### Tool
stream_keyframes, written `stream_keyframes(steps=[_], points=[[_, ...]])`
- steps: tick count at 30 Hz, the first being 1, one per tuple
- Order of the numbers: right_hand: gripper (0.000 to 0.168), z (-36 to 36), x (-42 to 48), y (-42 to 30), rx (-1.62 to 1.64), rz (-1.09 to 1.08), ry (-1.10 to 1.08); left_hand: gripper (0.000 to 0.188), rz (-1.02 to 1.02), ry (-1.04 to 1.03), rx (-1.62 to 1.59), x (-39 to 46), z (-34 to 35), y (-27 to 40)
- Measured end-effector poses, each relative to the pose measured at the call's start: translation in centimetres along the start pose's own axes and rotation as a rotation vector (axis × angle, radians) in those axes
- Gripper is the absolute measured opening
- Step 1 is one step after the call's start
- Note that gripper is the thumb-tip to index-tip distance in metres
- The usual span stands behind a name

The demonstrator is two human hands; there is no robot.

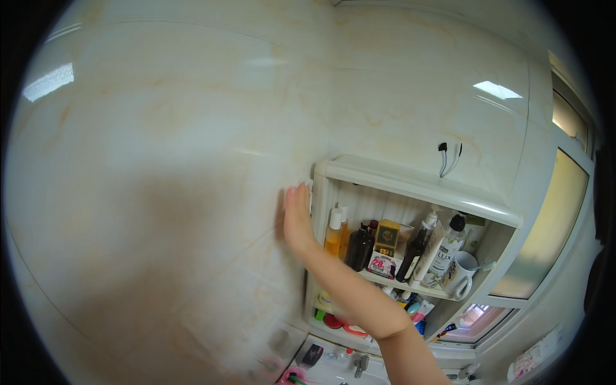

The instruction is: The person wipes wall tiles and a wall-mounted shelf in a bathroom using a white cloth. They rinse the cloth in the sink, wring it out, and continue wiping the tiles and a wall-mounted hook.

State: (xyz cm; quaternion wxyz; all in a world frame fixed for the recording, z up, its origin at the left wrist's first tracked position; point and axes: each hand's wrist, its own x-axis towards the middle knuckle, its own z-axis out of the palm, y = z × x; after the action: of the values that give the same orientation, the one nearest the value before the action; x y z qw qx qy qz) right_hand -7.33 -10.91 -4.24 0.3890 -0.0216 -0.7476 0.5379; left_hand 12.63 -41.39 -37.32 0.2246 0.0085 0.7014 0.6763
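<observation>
My right hand [299, 219] reaches up into the narrow gap between the marbled tile wall [192, 144] and the left side of a white wall shelf unit [418, 187]. Its fingers point upward, close together, and part of the hand is hidden; whether it holds anything cannot be told. The bare forearm crosses in front of the shelves. Just right of the hand stand bottles of amber liquid with white caps [332, 236]. Beside them are a black bottle [358, 248] and a gold box [387, 236]. My left hand is out of view.
A pump bottle [445, 255] and a white mug [459, 276] holding a toothbrush stand on the upper shelf. Tubes and small containers fill the lower shelf. Below is a white sink counter with a faucet [361, 365]. Two loose wires [443, 159] stick up above the unit.
</observation>
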Motion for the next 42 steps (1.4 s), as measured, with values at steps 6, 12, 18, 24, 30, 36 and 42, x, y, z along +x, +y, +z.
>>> stream_keyframes(steps=[6,12,18,24,30,36,42], points=[[0.068,-2.8,10.3,-5.4,0.087,-0.306,0.209,0.024,-0.050,0.006,0.067,0.6,0.4,-0.2],[0.071,1.4,3.0,-0.6,0.064,-0.081,0.212,0.031,-0.121,0.032,0.006,-2.0,-1.2,0.3],[0.040,-1.5,-0.4,0.0,0.433,0.278,0.400,0.031,-0.125,0.035,-0.039,-1.5,-0.7,1.4],[0.049,-8.9,9.3,-9.7,0.571,-0.013,0.256,0.030,-0.111,0.034,-0.028,-0.7,-0.5,-0.4],[0.071,-8.5,15.5,-16.1,0.594,-0.153,-0.133,0.030,-0.176,0.117,-0.016,-0.7,-1.1,-0.2],[0.083,-6.7,18.9,-3.6,0.250,-0.061,0.174,0.031,-0.172,0.112,-0.080,-1.5,-1.1,1.1],[0.073,-0.8,14.6,-6.6,-0.205,-0.090,0.197,0.031,-0.194,0.125,-0.056,-1.5,-2.3,-0.2]])
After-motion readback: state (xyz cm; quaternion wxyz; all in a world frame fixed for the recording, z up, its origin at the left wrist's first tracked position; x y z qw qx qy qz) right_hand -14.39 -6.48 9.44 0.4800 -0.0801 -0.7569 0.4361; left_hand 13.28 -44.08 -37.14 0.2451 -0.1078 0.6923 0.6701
